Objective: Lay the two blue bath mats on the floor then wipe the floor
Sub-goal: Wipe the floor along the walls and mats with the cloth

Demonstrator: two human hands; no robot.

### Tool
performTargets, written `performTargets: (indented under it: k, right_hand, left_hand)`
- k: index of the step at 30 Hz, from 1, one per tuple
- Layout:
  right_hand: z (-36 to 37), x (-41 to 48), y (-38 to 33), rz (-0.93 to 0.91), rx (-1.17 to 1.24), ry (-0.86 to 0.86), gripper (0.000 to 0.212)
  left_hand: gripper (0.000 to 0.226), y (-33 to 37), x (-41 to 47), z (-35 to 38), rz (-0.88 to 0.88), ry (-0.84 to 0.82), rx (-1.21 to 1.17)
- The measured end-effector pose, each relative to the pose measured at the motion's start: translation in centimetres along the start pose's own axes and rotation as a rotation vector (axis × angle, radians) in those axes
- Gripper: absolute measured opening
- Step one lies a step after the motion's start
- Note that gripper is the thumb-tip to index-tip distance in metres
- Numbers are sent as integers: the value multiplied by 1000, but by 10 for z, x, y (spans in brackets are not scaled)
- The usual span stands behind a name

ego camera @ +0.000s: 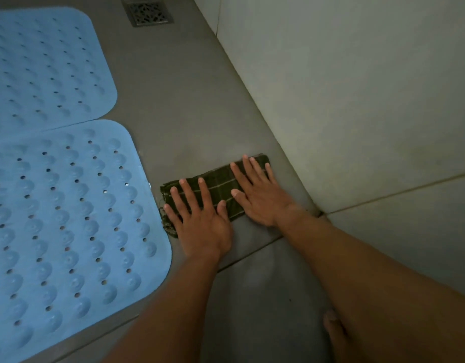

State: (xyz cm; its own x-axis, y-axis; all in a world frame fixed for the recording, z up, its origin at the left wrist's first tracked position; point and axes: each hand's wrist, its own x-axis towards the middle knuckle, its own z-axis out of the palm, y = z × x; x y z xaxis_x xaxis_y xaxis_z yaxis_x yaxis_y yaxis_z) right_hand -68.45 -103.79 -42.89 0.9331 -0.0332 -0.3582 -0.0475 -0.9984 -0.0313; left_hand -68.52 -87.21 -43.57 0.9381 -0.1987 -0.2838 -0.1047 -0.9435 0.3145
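Observation:
Two blue bath mats lie flat on the grey floor at the left, one farther away (43, 66) and one nearer (69, 221), their edges touching. To their right a folded dark green checked cloth (221, 183) lies on the floor beside the wall. My left hand (200, 218) presses flat on the cloth's left end with fingers spread. My right hand (257, 195) presses flat on its right end, also spread. Neither hand grips the cloth; the palms cover much of it.
A pale tiled wall (357, 100) rises along the right, meeting the floor in a diagonal line. A square metal floor drain (147, 12) sits at the top. A strip of bare grey floor (174, 106) runs between mats and wall. My toes (333, 328) show at the bottom right.

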Motion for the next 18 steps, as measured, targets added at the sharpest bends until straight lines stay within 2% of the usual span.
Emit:
performTargets:
  k: [18]
  right_hand:
    - [-2,-11,-5,-5,137,-21,62]
  left_hand:
    - [72,1,-8,-4,-27,-66,66]
